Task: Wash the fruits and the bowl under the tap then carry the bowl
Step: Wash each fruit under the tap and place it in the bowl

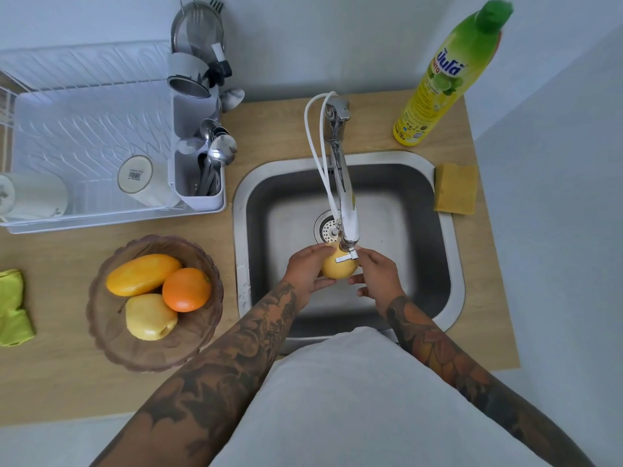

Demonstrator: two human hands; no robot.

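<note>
Over the steel sink (448,230), my left hand (308,269) and my right hand (377,276) hold a yellow round fruit (338,269) between them, right under the tap (345,193) spout. The left hand's fingers curl round its left side; the right hand's thumb and fingertips touch its right side. A brown glass bowl (111,328) stands on the wooden counter to the left of the sink. In it lie a mango (143,274), an orange (186,289) and a yellow apple (150,316).
A white dish rack (84,136) with cups and a cutlery holder (199,170) stands at the back left. A dish soap bottle (445,79) stands back right, a yellow sponge (455,188) by the sink's right rim. A green cloth (11,308) lies at the far left.
</note>
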